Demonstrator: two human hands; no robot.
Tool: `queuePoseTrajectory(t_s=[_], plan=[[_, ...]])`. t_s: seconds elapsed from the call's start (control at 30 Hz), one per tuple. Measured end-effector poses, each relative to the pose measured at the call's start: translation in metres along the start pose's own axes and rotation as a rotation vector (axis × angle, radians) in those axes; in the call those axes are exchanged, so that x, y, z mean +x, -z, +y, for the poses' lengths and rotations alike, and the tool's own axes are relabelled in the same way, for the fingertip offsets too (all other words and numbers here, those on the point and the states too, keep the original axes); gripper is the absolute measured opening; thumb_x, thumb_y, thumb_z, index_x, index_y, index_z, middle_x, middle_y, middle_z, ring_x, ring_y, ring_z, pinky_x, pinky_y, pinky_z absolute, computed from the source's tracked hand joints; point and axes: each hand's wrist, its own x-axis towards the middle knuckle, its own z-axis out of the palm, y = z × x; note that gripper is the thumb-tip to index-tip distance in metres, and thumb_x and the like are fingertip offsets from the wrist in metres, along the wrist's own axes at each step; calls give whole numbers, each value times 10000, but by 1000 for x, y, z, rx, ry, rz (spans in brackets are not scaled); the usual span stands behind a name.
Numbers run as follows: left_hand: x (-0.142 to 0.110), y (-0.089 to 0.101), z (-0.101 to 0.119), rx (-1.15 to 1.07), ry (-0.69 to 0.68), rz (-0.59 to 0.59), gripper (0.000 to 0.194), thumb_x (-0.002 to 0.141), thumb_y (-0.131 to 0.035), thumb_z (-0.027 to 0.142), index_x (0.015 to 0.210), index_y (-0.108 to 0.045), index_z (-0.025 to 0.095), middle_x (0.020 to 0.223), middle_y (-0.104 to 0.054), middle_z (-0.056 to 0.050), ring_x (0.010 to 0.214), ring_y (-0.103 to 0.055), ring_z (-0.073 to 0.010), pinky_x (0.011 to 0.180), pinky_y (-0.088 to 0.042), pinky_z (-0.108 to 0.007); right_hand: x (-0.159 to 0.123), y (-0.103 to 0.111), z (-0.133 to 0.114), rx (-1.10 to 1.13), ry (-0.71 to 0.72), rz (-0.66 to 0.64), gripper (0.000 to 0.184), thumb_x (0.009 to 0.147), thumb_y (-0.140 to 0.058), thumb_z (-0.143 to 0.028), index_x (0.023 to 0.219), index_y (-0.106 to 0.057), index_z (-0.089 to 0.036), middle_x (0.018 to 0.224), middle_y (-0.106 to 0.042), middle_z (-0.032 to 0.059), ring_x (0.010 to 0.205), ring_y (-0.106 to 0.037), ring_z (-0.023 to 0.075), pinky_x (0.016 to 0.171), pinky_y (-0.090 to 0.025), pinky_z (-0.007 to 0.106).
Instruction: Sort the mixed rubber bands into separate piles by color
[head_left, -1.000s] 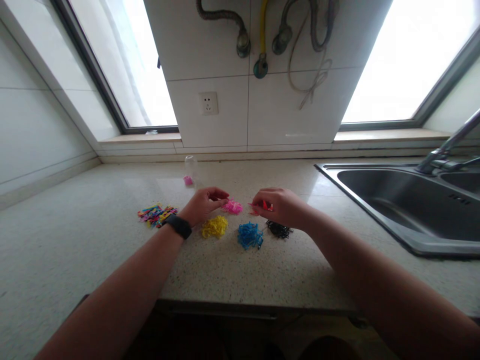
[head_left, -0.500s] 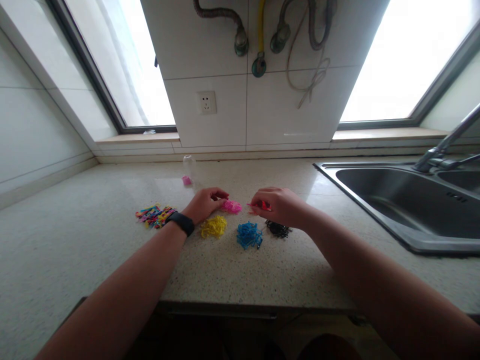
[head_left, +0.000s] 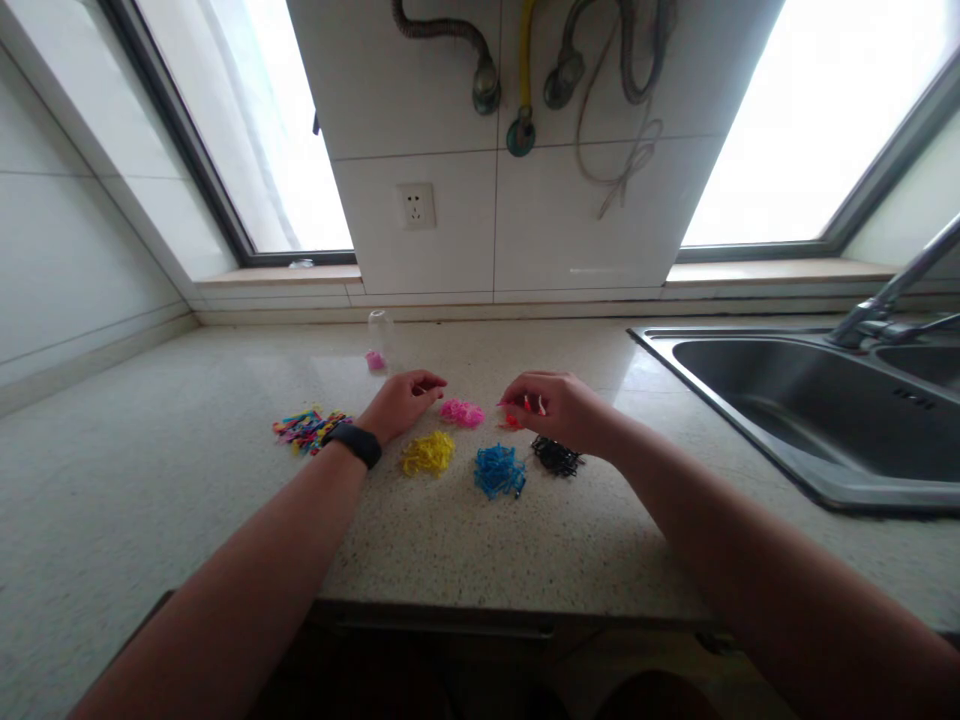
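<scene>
Small piles of what look like rubber bands lie on the counter, sorted by colour. My left hand (head_left: 403, 403), with a dark watch band (head_left: 355, 443) on its wrist, hovers beside the pink pile (head_left: 463, 412); its thumb and fingertips are drawn together, and anything between them is too small to make out. Over the red pile (head_left: 512, 421), partly covering it, my right hand (head_left: 553, 405) pinches a small reddish rubber band (head_left: 501, 403). Nearer me are the yellow pile (head_left: 428, 454), the blue pile (head_left: 499, 471) and the black pile (head_left: 557, 456). A mixed-colour pile (head_left: 307, 430) sits behind my left wrist.
A clear cup-like container (head_left: 381, 330) with something pink (head_left: 376, 361) at its base stands farther back on the counter (head_left: 450, 545). A steel sink (head_left: 765, 400) with a tap (head_left: 862, 315) is at the right. Tiled wall and windows border the back.
My left hand has drawn back slightly left, off the pink pile, which now shows whole. The right hand has stayed over the red pile, its fingers shifting a little.
</scene>
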Motion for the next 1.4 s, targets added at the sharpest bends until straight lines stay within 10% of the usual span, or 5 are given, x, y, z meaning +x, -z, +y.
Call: queuePoseTrajectory(t_s=[0.6, 1.4], plan=[[-1, 3, -2, 74, 1, -28, 263, 865, -592, 348, 996, -737, 172, 908, -748, -71, 784, -649, -189, 721, -489, -307, 0, 5, -18, 121, 44, 297, 37, 840, -625, -235, 847, -641, -203, 753, -598, 1, 620, -478, 101, 572, -409, 269], [-3, 4, 8, 13, 36, -18, 243, 853, -606, 338, 959, -746, 170, 747, -698, -38, 690, -600, -170, 669, -465, -289, -1, 2, -24, -44, 156, 222, 117, 910, -564, -272, 888, -662, -212, 796, -636, 21, 692, -530, 130, 655, -418, 289]])
